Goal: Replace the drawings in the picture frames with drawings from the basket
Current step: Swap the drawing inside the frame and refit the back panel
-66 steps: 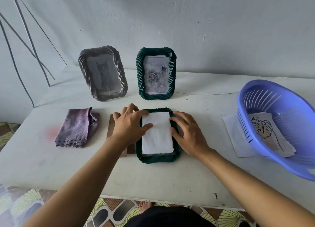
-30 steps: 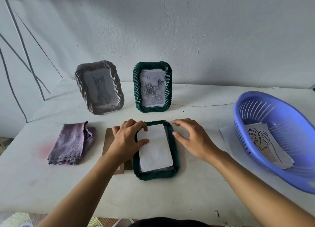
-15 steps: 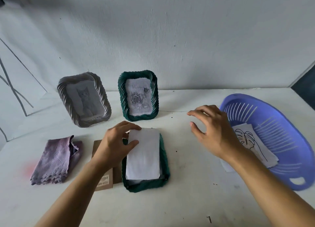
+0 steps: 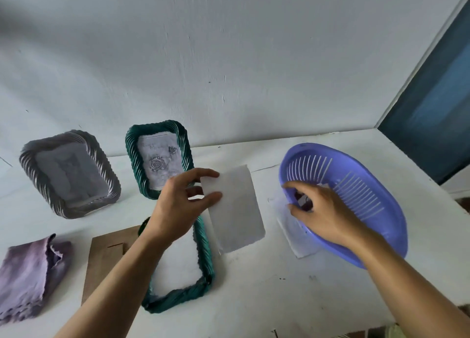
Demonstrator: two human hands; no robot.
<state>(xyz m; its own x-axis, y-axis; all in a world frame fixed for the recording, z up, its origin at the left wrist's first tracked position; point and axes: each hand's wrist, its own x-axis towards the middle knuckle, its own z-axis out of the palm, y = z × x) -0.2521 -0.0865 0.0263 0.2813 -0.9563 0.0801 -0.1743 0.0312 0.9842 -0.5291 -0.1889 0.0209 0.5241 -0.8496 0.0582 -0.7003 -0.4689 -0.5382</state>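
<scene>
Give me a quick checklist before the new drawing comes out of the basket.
1. old sheet out of the flat green frame: ok; the left hand pinches it.
2. right hand inside the basket: ok.
3. Grip on the basket drawing: cannot tell; the hand hides it.
4. backing board off the frame: ok; it lies beside it.

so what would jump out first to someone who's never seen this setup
The left hand pinching a white paper up over the middle of the table draws the eye first. Just right of it, the right hand reaches into the purple basket. Below the paper a green frame lies flat, while a grey frame and a second green frame stand at the back by the wall.
</scene>
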